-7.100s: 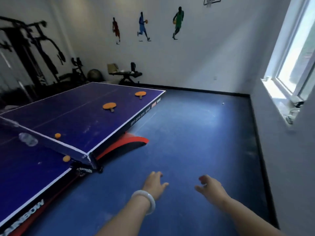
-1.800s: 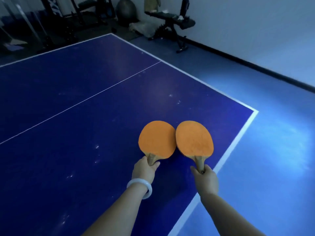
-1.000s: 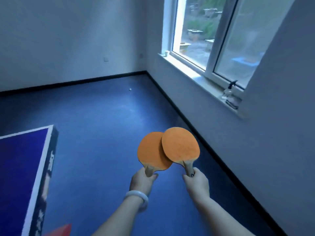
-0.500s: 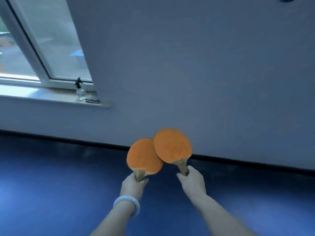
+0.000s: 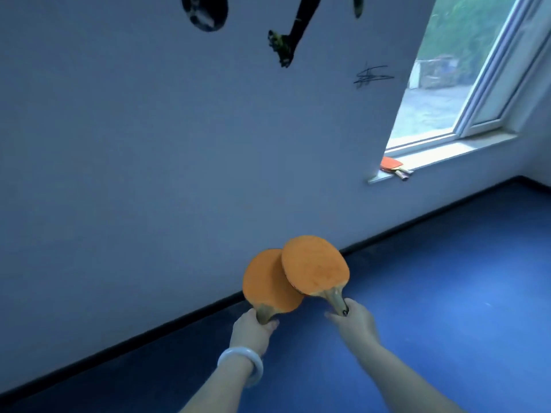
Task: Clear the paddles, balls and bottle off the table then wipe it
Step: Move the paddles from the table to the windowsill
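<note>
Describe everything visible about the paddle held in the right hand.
The right paddle has a round orange face that looks like worn rubber, and a pale wooden handle. The right hand grips the handle's end. The blade tilts up and left, overlapping in front of the left paddle; whether they touch is unclear. It is held in the air before the wall.

A pale wall point(image 5: 149, 144) meets a blue floor point(image 5: 432, 293) along a dark skirting strip point(image 5: 179, 318). High on the wall, a black ball decal point(image 5: 204, 11) sits left of a footballer's leg and boot decal point(image 5: 283, 44), with a scrawled signature point(image 5: 372, 76) to their right. At right, a window point(image 5: 465, 70) shows greenery outside above a white sill point(image 5: 441, 160).
</note>
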Demonstrator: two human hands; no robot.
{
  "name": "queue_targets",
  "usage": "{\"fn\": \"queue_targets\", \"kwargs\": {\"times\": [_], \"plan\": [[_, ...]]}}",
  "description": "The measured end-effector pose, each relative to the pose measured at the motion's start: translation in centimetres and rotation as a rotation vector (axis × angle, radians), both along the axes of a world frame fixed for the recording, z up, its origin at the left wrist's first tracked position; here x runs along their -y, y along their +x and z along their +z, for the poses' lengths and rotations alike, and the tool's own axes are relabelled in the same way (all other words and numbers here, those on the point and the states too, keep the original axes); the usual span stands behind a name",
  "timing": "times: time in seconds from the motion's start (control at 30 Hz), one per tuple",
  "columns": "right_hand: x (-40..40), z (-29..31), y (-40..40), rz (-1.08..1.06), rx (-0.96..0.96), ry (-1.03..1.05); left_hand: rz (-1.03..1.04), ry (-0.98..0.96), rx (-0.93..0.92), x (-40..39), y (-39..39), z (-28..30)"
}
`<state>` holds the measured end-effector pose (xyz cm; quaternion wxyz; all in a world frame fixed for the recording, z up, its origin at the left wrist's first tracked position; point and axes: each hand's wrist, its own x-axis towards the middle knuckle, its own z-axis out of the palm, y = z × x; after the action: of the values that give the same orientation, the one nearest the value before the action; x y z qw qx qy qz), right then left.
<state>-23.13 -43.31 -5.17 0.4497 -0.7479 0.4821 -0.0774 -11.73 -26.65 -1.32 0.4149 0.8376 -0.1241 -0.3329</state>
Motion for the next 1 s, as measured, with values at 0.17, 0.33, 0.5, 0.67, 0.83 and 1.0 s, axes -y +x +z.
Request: {"fn": "queue_targets", "kwargs": {"times": [0.17, 0.33, 0.5, 0.67, 0.83, 1.0], "plan": [[11.9, 0.8, -3.2, -0.121, -0.004, -0.037, -0.072, -0.028, 0.017, 11.9, -0.2, -2.6], [19.9, 0.1, -4.1, -0.234, -0.021, -0.001, -0.170, 0.008, 0.001, 21.2, 1.1, -4.1], [26.4, -1.0, -2.1, -0.286, 0.002, 0.090, -0.261, 0.033, -0.016, 30.3, 4.4, -5.4], [33.6, -0.6, 0.2, -0.369, 0.038, 0.123, -0.380, 0.020, -0.024, 40.5, 8.3, -6.0], [40.6, -0.5, 1.1, -0.490, 0.077, 0.133, -0.500, 0.007, -0.033, 50.1, 9.3, -5.4], [48.1, -1.4, 0.4, -0.554, 0.084, 0.146, -0.537, 0.027, -0.059, 58.5, 8.3, -6.0]]}}
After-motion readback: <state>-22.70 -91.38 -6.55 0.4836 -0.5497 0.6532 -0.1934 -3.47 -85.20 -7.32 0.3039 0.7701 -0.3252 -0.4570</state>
